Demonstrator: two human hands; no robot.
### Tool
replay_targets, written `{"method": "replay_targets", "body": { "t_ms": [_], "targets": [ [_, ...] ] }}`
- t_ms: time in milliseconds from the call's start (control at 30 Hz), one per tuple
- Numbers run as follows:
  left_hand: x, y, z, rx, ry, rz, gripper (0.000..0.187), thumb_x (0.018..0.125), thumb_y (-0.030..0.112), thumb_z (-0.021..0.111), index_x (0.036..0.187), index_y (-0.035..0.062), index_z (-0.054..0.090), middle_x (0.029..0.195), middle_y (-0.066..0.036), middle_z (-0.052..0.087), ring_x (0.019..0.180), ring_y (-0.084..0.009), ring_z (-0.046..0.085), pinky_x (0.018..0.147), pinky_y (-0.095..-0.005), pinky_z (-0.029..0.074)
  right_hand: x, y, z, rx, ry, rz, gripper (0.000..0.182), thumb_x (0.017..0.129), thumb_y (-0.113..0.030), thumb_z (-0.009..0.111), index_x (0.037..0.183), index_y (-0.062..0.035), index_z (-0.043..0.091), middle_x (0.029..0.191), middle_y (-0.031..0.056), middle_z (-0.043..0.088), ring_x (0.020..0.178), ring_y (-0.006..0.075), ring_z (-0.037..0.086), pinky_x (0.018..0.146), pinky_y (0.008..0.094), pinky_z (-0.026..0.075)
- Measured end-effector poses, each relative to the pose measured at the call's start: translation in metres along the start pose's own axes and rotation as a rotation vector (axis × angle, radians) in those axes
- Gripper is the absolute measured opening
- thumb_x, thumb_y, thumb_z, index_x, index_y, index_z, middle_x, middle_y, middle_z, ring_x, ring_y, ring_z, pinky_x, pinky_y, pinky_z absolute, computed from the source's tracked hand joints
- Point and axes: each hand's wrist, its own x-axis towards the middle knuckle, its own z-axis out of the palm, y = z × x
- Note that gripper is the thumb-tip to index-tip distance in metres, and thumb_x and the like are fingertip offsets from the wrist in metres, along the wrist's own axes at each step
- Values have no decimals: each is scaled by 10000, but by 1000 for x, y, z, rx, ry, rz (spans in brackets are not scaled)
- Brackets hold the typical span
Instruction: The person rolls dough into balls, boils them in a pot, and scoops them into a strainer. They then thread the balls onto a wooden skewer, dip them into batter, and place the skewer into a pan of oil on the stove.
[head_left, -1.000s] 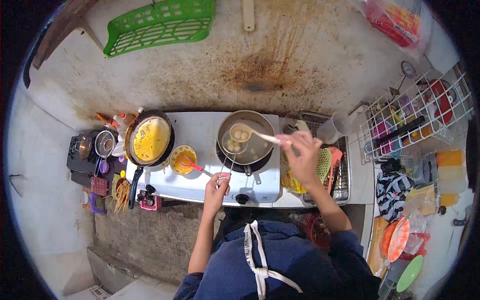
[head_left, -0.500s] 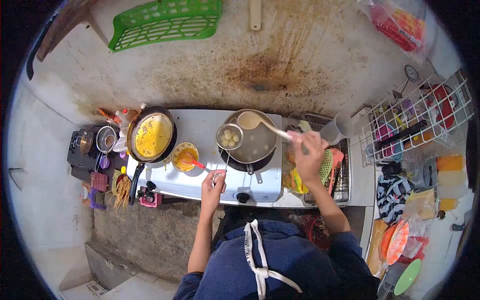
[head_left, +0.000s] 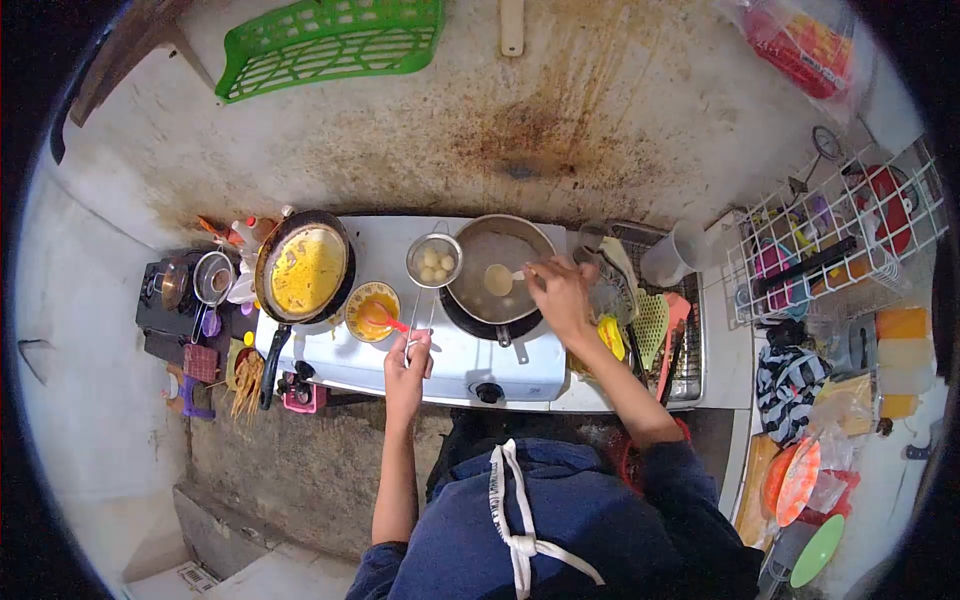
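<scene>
1. I'm watching the scoop-and-drain step: the left hand point(head_left: 405, 358) is gripping the handle of a wire strainer point(head_left: 433, 262) loaded with pale round balls point(head_left: 432, 265), holding it up beside the pot point(head_left: 497, 268), over the stove point(head_left: 400, 355).
2. The right hand point(head_left: 558, 292) is closed around a ladle point(head_left: 499, 279) whose bowl is sitting inside the pot.
3. So the balls are lying well ahead of the left grip, out at the far end of the handle.
4. My guess for the next move: keeping that strainer level while it's draining. The yellow bowl point(head_left: 368, 312) is sitting just beside it, with the frying pan point(head_left: 303, 270) further left.
</scene>
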Motion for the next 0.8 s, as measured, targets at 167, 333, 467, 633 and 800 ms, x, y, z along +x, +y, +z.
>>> {"method": "replay_targets", "body": {
  "t_ms": [167, 333, 467, 633, 800],
  "targets": [
    [1, 0, 5, -15, -38, -7, 173, 875, 147, 529, 940, -13, 524, 547, 62, 392, 476, -23, 325, 438, -182, 233, 3, -19, 17, 53, -45, 3, 143, 760, -233, 582, 812, -124, 660, 738, 31, 638, 806, 171, 561, 738, 391, 307],
    [0, 2, 5, -21, -74, -11, 177, 875, 150, 533, 946, -11, 518, 559, 61, 407, 477, -20, 327, 437, -180, 232, 5, -30, 33, 99, -4, 3, 134, 756, -239, 587, 766, -123, 653, 726, 31, 638, 800, 165, 559, 732, 388, 302],
    [0, 2, 5, -42, -45, -29, 192, 873, 158, 543, 954, -14, 521, 564, 60, 413, 476, -20, 328, 438, -182, 238, 8, -37, 34, 137, 18, 32, 125, 758, -232, 593, 749, -122, 650, 722, 25, 639, 795, 164, 556, 724, 388, 301],
    [1, -1, 2, -17, -51, -23, 213, 873, 171, 548, 969, -18, 523, 565, 58, 415, 477, -24, 331, 440, -185, 247, 12, -36, 37, 147, 59, 56, 109, 762, -215, 603, 747, -117, 647, 736, 13, 643, 790, 168, 552, 722, 388, 299],
    [2, -2, 0, -16, -44, -21, 209, 876, 172, 542, 965, -16, 524, 556, 57, 408, 474, -28, 329, 441, -185, 247, 16, -37, 35, 121, 62, 50, 113, 764, -217, 601, 745, -114, 644, 753, 12, 647, 790, 173, 552, 714, 393, 304]
  ]
}}
